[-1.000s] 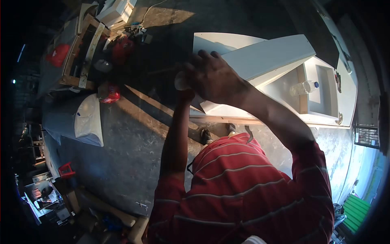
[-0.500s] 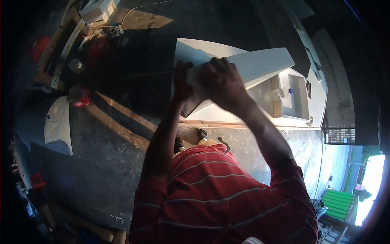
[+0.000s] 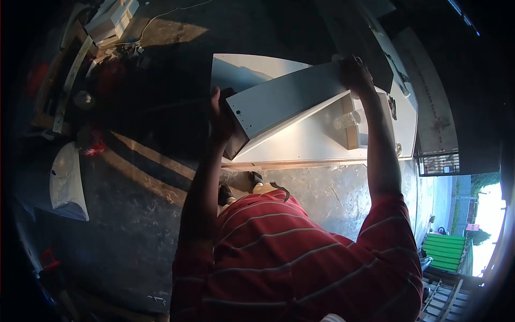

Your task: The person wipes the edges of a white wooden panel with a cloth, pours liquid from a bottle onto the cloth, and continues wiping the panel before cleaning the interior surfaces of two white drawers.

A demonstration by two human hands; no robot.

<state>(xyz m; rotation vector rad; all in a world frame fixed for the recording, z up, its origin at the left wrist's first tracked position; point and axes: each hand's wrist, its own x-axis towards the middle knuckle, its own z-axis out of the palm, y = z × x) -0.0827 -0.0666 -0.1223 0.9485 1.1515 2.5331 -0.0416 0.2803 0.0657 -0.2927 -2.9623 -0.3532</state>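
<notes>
A long white box-like wooden piece [image 3: 289, 91], with small holes near its left end and a dark end face, lies at a slant over a large white cabinet [image 3: 300, 145]. My left hand [image 3: 221, 118] grips its left end, thumb up along the edge. At the far right end, my right hand [image 3: 355, 75] is closed over the piece; its fingertips are partly hidden in shade. Below my right wrist, a clear plastic bottle [image 3: 348, 119] rests by a compartment divider [image 3: 352, 137] in the cabinet.
A dark hand tool [image 3: 393, 107] lies at the cabinet's right side. A long board [image 3: 429, 102] stands beyond it. On the left are a curved white panel [image 3: 68, 182], a wooden frame [image 3: 70, 80] and a white box [image 3: 111, 21]. A green corrugated panel [image 3: 444, 252] stands outside.
My right hand has moved from the left part of the white piece to its far right end. My left hand has stayed at the left end, now gripping its edge.
</notes>
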